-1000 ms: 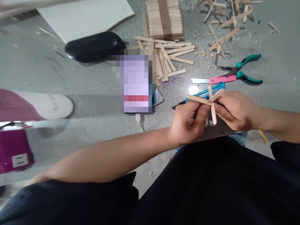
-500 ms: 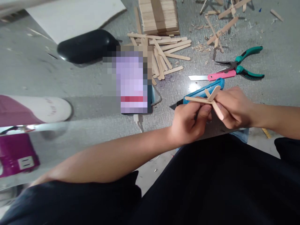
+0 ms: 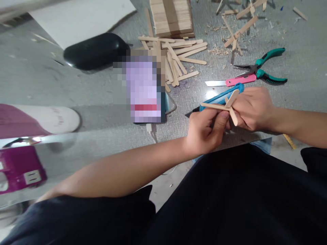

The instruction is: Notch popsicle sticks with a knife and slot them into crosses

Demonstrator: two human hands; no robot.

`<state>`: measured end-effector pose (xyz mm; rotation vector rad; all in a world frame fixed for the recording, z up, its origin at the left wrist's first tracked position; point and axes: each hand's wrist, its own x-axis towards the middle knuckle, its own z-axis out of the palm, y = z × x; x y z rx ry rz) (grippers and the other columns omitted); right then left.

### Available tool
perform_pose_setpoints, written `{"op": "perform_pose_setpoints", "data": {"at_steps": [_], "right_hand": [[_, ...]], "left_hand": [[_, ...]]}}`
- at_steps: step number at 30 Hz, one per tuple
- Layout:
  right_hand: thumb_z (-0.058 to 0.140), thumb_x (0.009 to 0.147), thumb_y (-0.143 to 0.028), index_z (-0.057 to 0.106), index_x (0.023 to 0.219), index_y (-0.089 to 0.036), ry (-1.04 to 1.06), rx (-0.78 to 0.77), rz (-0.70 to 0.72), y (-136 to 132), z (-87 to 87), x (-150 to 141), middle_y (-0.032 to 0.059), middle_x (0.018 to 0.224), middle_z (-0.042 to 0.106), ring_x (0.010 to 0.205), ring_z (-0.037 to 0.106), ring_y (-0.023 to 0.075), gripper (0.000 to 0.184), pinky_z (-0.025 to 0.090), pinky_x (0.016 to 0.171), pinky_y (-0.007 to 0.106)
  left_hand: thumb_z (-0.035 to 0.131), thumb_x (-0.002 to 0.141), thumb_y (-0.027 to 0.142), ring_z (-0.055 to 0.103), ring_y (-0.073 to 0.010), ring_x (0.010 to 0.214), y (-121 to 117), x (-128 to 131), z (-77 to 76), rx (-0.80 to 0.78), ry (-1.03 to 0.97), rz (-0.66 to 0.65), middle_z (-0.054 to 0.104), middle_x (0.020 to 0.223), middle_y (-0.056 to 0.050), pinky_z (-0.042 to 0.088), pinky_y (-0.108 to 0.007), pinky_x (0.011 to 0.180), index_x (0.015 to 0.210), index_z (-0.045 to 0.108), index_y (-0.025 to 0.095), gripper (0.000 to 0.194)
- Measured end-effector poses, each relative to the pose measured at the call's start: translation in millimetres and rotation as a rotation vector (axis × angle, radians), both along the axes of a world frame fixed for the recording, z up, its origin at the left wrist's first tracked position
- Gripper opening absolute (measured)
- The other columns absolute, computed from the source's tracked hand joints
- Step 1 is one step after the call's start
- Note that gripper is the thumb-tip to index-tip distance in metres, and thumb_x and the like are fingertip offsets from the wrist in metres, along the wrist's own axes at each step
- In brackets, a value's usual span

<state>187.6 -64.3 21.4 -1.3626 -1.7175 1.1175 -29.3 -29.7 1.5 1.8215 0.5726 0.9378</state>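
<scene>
My left hand (image 3: 205, 131) is right of the middle of the frame. Its thumb and finger pinch the crossed sticks (image 3: 231, 102), which are flat bits of wood joined so the ends poke out different ways. My right hand (image 3: 251, 109) is curled up at the right side of them, but its fingertips are hidden, so I can't tell what they pinch.

Just above my hands lies a blue cutter (image 3: 219, 96), partly covered by them. Above that is a pink knife (image 3: 240, 81) with its blade out, and green pliers (image 3: 272, 76) with their handles apart, near the right edge. More crossed sticks, a small wooden shape (image 3: 235, 35), sit at the upper right by some wood crumbs (image 3: 219, 51).

At the top middle there is a big stack of sticks (image 3: 171, 17), with loose sticks (image 3: 187, 60) in a messy pile below. A phone (image 3: 145, 88) with a blurry screen is left of my hands. A black case (image 3: 94, 51) is at the upper left.
</scene>
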Motion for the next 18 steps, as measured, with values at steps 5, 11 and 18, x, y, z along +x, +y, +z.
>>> {"op": "perform_pose_setpoints", "data": {"at_steps": [5,11,18], "right_hand": [[0.046,0.117,-0.063,0.07,0.093,-0.028,-0.446,0.337,0.056,5.3,-0.2,6.6,0.0071,0.087,0.067,0.075,0.051,0.0224,0.049,0.037,0.074,0.042],[0.042,0.121,-0.047,0.073,0.099,-0.026,-0.597,0.498,0.126,6.4,3.9,14.3,0.0069,0.088,0.069,0.074,0.05,0.0212,0.043,0.033,0.072,0.041],[0.05,0.116,-0.041,0.063,0.086,-0.026,-0.472,0.508,0.192,10.3,14.2,20.9,0.0013,0.077,0.057,0.068,0.036,0.0175,0.036,0.023,0.069,0.038]], "left_hand": [[0.057,0.123,0.055,0.072,-0.0107,0.055,1.7,1.9,-3.9,-0.178,-0.02,0.012,0.078,0.071,-0.001,0.058,-0.022,0.055,0.093,0.075,0.02,0.049],[0.07,0.119,0.045,0.072,-0.0107,0.06,3.1,1.3,-5.0,-0.232,-0.213,-0.032,0.082,0.09,-0.001,0.059,-0.024,0.056,0.115,0.071,0.024,0.021],[0.075,0.116,0.039,0.075,-0.0129,0.07,3.2,-4.5,-13.4,-0.022,-0.163,0.132,0.079,0.095,-0.001,0.058,-0.028,0.059,0.124,0.072,0.029,0.014]]}}
